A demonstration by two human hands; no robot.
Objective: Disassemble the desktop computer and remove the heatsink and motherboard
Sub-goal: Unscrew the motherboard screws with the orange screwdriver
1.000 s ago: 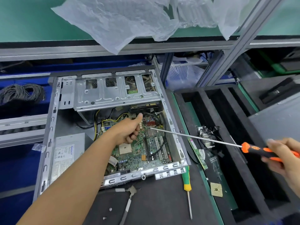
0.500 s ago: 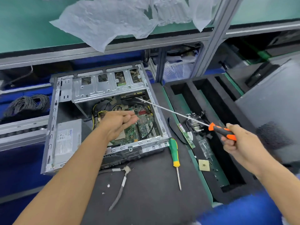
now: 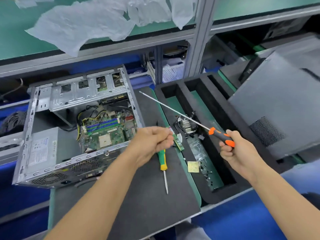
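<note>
Both hands sit over the bench's dark mat, right of the open desktop computer case point(image 3: 74, 129). Left hand point(image 3: 152, 142) is curled w/ fingertips pinched together, prob on a small screw, too blurred to tell. Right hand point(image 3: 237, 149) grips the orange-black long screwdriver point(image 3: 181, 116), shaft angled up-left, tip in the air just off the case's far right corner.

Progress, head view only: heatsink point(image 3: 185, 125) looks already out, lying in the foam tray point(image 3: 228, 118) at the bench's right edge. Motherboard point(image 3: 107, 130) is in the case w/ CPU socket bare, cables attached; freeing and lifting it is left. Green screwdriver point(image 3: 162, 163) lies on the mat
</note>
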